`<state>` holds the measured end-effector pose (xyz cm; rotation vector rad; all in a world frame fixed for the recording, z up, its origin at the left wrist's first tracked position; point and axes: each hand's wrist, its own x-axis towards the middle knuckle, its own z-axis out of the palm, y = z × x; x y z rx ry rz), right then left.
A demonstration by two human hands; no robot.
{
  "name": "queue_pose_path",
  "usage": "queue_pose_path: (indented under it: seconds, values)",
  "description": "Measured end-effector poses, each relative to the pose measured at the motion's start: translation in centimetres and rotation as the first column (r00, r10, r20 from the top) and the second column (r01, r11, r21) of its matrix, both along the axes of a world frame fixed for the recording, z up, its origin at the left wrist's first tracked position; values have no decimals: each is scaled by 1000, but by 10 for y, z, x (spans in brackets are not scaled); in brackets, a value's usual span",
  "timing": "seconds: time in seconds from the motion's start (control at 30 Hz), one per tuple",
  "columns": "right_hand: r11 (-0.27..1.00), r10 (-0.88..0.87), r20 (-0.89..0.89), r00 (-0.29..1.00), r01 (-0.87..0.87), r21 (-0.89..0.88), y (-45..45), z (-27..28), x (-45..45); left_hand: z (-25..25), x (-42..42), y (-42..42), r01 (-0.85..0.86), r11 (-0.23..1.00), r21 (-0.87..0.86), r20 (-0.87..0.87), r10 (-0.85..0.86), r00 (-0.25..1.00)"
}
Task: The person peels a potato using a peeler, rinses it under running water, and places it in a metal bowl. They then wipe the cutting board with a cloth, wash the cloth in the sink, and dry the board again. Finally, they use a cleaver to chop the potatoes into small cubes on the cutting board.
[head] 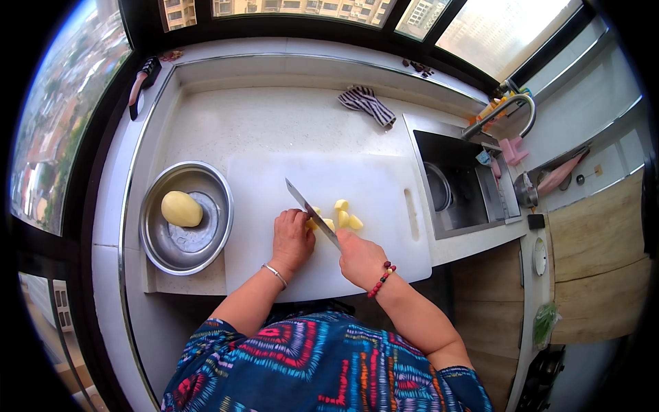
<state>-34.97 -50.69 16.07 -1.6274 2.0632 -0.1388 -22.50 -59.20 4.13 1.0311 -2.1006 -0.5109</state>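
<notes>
On a white plastic cutting board, my right hand grips a kitchen knife whose blade points away to the upper left. My left hand is just left of the blade, its fingers curled on a piece of peeled potato that they partly hide. Several cut potato pieces lie on the board to the right of the blade. A whole peeled potato sits in a steel bowl left of the board.
A striped cloth lies behind the board. To the right is a sink with a curved faucet. A knife sharpener rests on the left window ledge. A green bagged item lies on the far-right counter.
</notes>
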Motion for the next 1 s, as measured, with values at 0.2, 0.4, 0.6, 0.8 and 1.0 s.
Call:
queue_pose_path:
  seconds: [0.2, 0.4, 0.6, 0.8, 1.0]
  values:
    - [982, -150, 218, 964, 172, -84, -14, -36, -16, -5, -5, -2, 40, 999, -15, 11, -40, 999]
    - [860, -360, 915, 182, 445, 250, -6, -47, -41, 3, 9, -21, 410, 725, 554, -771, 261, 581]
    - [919, -277, 941, -195, 233, 319, -3, -66, -43, 57, -18, -10, 929, 180, 323, -823, 538, 182]
    - [916, -258, 958, -127, 284, 284, -8, -60, -46, 56, -18, -10, 910, 126, 394, -746, 622, 237]
    - [800, -246, 964, -104, 539, 263, -2, -67, -67, 55, -17, 1, 925, 50, 376, -659, 716, 229]
